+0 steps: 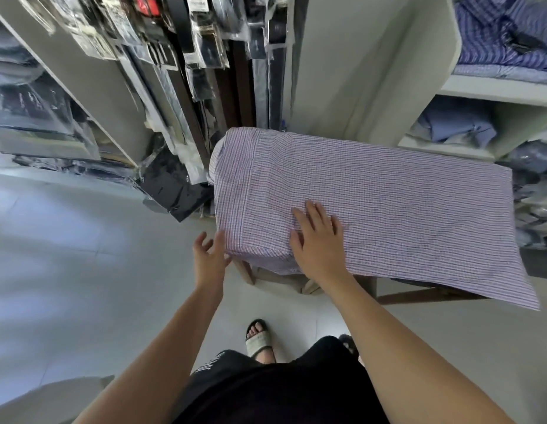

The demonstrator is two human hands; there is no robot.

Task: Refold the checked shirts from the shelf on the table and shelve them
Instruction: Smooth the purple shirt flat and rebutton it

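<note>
A pale purple checked shirt (pixel 373 194) lies spread over a small table, covering its top and hanging over the near and right edges. Only the table's wooden legs (pixel 247 272) show beneath the cloth. My right hand (pixel 318 237) rests flat on the shirt near its near-left corner, fingers straight and spread. My left hand (pixel 209 255) hovers at the shirt's left edge with fingers relaxed, touching or almost touching the cloth and gripping nothing.
White shelves at the right hold folded blue shirts (pixel 455 127) and striped blue shirts (pixel 504 35). Bagged dark garments (pixel 174 185) hang and pile at the back left. Light tiled floor (pixel 82 240) spreads to the left. My sandalled foot (pixel 258 339) stands below the table.
</note>
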